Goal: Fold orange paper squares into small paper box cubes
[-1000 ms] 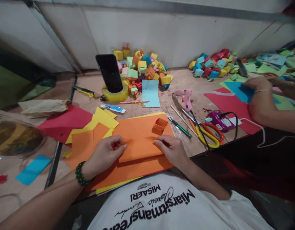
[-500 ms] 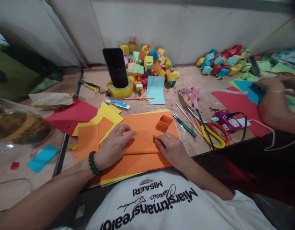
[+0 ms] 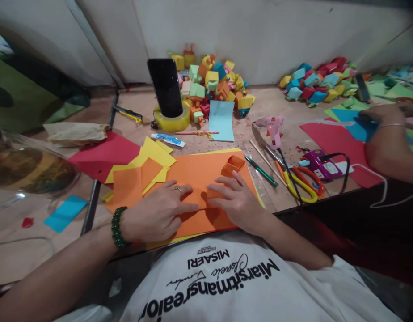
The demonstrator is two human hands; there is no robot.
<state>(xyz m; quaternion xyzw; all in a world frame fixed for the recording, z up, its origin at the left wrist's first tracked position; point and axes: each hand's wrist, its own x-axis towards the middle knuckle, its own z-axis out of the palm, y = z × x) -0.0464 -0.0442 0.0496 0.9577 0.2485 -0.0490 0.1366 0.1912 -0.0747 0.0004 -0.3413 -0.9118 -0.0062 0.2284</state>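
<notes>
My left hand (image 3: 158, 213) and my right hand (image 3: 233, 200) lie flat, fingers apart, on a folded piece of orange paper (image 3: 201, 199) near the table's front edge. The fingertips of both hands meet at the middle of the fold. The piece lies on a stack of large orange sheets (image 3: 206, 172) with yellow edges below. A small folded orange paper box (image 3: 232, 164) stands just beyond my right hand. A green bead bracelet is on my left wrist.
A phone (image 3: 164, 87) stands in a tape roll (image 3: 171, 121). Piles of coloured paper cubes (image 3: 215, 87) line the wall. Scissors (image 3: 302, 183), a pink glue gun (image 3: 272, 129), a green pen (image 3: 260, 170) and a glue tube (image 3: 168, 139) lie nearby. Another person's arm (image 3: 387, 143) rests at right.
Both hands went from pinching the orange fold's ends to pressing flat on it, sliding inward until the fingertips meet. The camera tilted slightly.
</notes>
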